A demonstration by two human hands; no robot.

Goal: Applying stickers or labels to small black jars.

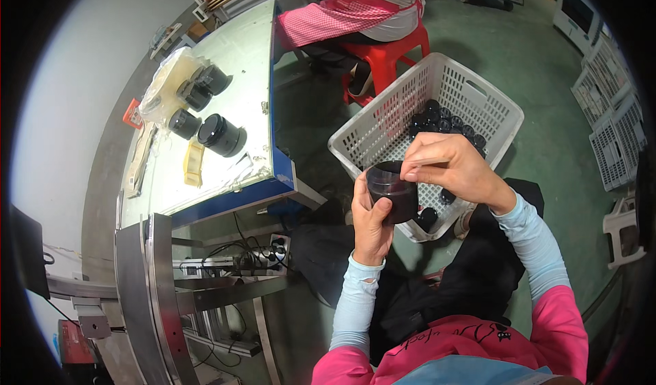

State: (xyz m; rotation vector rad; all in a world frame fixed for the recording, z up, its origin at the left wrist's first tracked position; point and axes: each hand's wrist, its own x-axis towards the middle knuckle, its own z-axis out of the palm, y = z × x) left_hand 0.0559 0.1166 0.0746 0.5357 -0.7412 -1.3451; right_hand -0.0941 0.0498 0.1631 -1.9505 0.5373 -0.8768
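My left hand (373, 208) holds a dark, glossy, wide-mouthed jar (397, 203) upright, its thumb across the front and its fingers around the far side. At the jar's upper right edge, the thumb and fingertips of my right hand (451, 167) are pinched together on the rim. Whether a thin film lies between those fingertips is too small to tell. Beneath both hands stands a light grey plastic crate (476, 90) with slotted walls. Several shiny black round pieces (443, 121) lie inside it, and another black piece (426, 218) rests near its closest corner.
On the white-topped table (246, 41) at left stand black jars (221, 135), a clear plastic bag (166, 88) and a yellow tape dispenser (193, 163). A co-worker in a checked apron (333, 23) sits on a red stool (382, 62). Cables (246, 252) hang below a metal frame (159, 293).
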